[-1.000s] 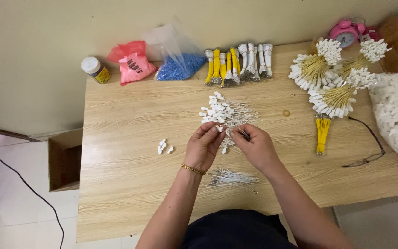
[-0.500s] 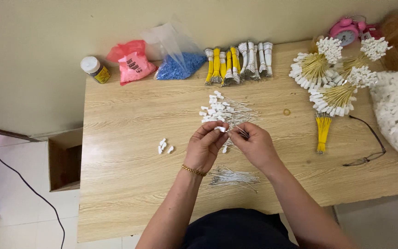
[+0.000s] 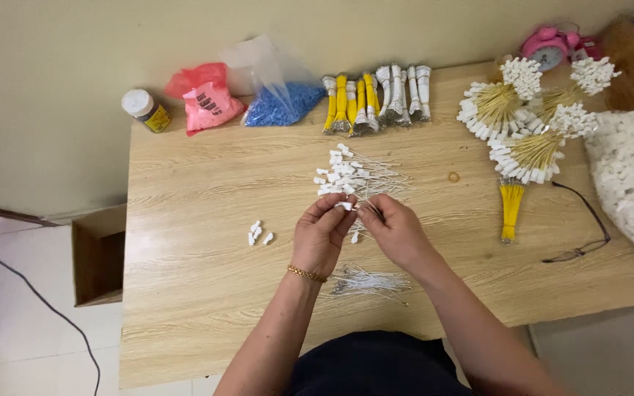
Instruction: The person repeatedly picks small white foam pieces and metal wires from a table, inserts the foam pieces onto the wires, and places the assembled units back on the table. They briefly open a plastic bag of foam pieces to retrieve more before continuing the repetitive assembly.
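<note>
Wood table (image 3: pixel 207 293) fills frame. Center: left hand (image 3: pixel 322 235) & right hand (image 3: pixel 394 229) meet, fingers pinched on a small white tag (image 3: pixel 344 206), just below tag pile (image 3: pixel 346 174). Loose strings (image 3: pixel 370 281) lower center; blue bag (image 3: pixel 282 101) upper left.

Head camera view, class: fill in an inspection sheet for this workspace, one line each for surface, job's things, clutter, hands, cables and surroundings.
Surface: light wooden table.
Job's things: small white tag pinched between both hands; pile of tagged strings just beyond them; bare strings nearer the body; three loose tags at left.
Clutter: jar, red bag, bag of blue beads, yellow and white bundles, fanned tag bunches, sack of white tags, pink clock.
Hands: left hand and right hand meet fingertip to fingertip.
Cables: black cord on floor.
Surroundings: cardboard box, beige wall.
</note>
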